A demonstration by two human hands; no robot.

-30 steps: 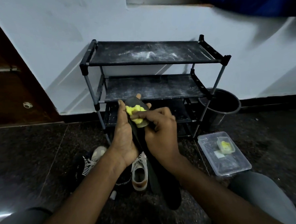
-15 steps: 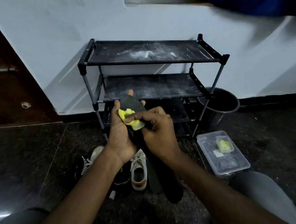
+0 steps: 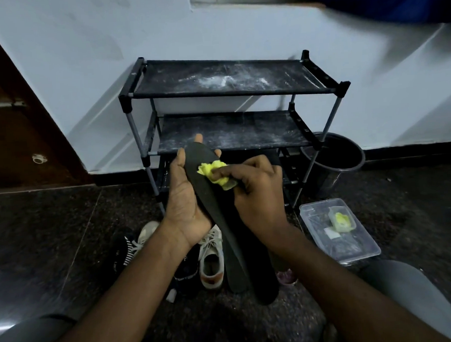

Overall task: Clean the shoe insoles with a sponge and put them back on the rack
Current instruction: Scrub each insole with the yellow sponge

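Behind the insole (image 3: 221, 215), rack (image 3: 231, 94); shoes (image 3: 210, 260) below.

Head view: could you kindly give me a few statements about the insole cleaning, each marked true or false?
1. The right hand pinches the yellow sponge against the insole. True.
2. The left hand supports the insole from beneath. True.
3. Shoes stand on the top shelf. False: the top shelf of the rack carries only whitish dust; the white sneaker lies on the floor.
4. The clear box sits left of the rack. False: the clear box sits to its right.
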